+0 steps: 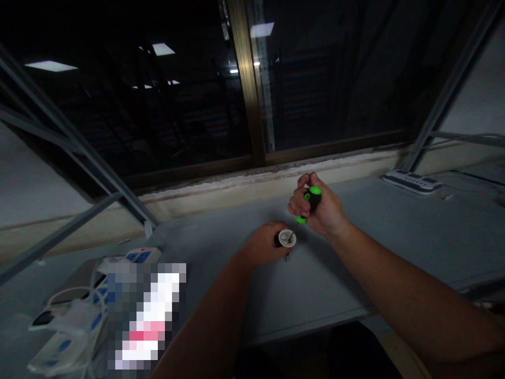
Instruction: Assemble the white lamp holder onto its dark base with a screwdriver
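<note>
My right hand (pixel 315 208) is wrapped round the black and green handle of a screwdriver (pixel 313 199). Its metal shaft slants down to the left, and the tip reaches inside a round white-rimmed socket (pixel 287 238). That socket looks like a lamp holder, dark on the outside, with its open end facing up toward me. My left hand (pixel 268 242) grips it from the left, close above the table. A small dark piece (pixel 286 258) shows just below the socket; what it is I cannot make out.
The grey table (pixel 315 284) runs up to a window with a metal frame (pixel 246 79). Power strips (pixel 63 345) with white cables lie at the left, beside a pixelated patch. Another power strip (pixel 412 181) sits at the back right. Metal struts (pixel 114 189) stand on both sides.
</note>
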A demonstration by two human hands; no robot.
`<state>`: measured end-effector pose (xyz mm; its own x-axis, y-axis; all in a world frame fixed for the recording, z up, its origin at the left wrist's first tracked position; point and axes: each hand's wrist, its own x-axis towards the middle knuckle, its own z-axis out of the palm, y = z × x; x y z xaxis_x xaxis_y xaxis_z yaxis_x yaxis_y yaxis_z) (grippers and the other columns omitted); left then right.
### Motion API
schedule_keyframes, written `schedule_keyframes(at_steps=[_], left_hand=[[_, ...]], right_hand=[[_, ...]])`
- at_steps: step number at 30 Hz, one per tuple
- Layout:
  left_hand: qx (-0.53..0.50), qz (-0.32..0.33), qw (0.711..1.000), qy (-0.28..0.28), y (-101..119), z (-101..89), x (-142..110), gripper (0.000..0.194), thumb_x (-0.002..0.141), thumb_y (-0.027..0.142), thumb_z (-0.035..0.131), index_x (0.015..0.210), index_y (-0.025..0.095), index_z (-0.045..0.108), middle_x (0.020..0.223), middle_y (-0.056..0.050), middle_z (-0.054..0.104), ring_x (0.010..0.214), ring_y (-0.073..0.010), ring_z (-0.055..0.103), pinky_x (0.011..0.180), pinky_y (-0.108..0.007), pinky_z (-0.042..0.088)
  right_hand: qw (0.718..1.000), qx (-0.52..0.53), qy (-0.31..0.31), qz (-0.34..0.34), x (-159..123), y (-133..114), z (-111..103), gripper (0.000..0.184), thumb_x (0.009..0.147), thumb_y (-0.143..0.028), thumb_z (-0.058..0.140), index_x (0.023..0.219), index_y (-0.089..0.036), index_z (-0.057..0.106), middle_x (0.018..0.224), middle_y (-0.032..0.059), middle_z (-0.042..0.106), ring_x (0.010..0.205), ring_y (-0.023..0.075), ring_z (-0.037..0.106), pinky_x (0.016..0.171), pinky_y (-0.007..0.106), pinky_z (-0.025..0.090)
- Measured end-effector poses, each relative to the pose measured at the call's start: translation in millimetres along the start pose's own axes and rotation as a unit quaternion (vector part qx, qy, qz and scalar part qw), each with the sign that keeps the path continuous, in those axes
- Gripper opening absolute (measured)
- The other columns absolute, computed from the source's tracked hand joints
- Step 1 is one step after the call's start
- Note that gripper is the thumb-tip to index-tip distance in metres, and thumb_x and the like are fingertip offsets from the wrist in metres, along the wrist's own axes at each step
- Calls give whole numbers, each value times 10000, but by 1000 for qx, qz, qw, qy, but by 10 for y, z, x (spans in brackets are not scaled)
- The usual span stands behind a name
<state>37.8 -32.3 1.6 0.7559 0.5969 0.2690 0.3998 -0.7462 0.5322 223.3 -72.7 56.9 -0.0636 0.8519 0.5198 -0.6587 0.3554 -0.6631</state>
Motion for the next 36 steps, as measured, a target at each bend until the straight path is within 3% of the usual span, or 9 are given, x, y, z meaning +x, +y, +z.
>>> schedule_keyframes(at_steps=[3,7,11,14,18,24,28,32,36], left_hand=[[-2,5,1000,7,-15,5,1,182,784,261,766,899,172,655,865,-25,662,773,-164,606,690,-272,441],[-5,-1,1000,4,-19,4,2,182,775,256,767,881,174,644,868,-28,657,771,-167,604,682,-274,443],[-11,-7,1000,-1,-14,8,3,192,782,272,766,898,173,651,880,-35,658,759,-165,605,677,-278,453],[-20,-4,1000,-7,-17,21,3,193,816,301,747,923,171,651,898,-43,677,776,-169,622,691,-281,470],[-3,-9,1000,-1,-13,22,3,216,813,314,754,938,172,650,906,-47,688,795,-179,632,703,-286,475],[24,-13,1000,-7,20,-27,-8,205,796,291,774,930,186,660,915,-35,685,800,-175,628,700,-280,470],[36,-9,999,-2,15,-23,-5,207,805,299,768,962,193,686,928,-47,708,829,-197,638,740,-316,488],[43,-14,999,-6,4,-20,2,270,810,314,764,1042,189,704,1017,-78,743,907,-231,672,810,-353,509],[33,-38,999,-11,30,-45,-18,264,850,335,742,1061,193,670,989,-58,744,854,-199,676,749,-307,495]], right_hand=[[999,-1,-7,-45,-36,27,46,428,939,-685,548,907,-278,419,550,-97,457,382,83,306,438,223,317],[986,-82,48,-139,-2,83,7,461,789,-542,819,871,-254,468,938,-41,569,639,85,556,524,237,432],[990,-115,17,-77,42,51,-48,378,920,-590,664,965,-217,637,864,10,615,729,120,602,671,281,496],[998,-56,-34,12,13,7,-6,452,987,-640,498,1050,-207,611,629,-36,562,479,101,457,560,290,448],[999,-37,-8,-22,-40,25,82,481,933,-755,476,957,-278,415,560,-110,478,346,68,250,415,242,317],[983,-88,103,-126,29,131,-1,485,794,-527,811,960,-282,426,1011,-47,566,715,94,598,446,204,442],[995,-84,26,-38,45,107,-63,381,937,-586,617,997,-211,584,751,-11,627,606,118,593,575,279,524],[998,-48,-22,31,-13,53,-17,413,998,-618,466,1040,-223,580,459,-84,468,333,90,283,400,242,293],[999,-32,1,20,-11,-58,-48,408,961,-673,492,968,-266,515,454,-98,413,347,95,232,417,244,230]])
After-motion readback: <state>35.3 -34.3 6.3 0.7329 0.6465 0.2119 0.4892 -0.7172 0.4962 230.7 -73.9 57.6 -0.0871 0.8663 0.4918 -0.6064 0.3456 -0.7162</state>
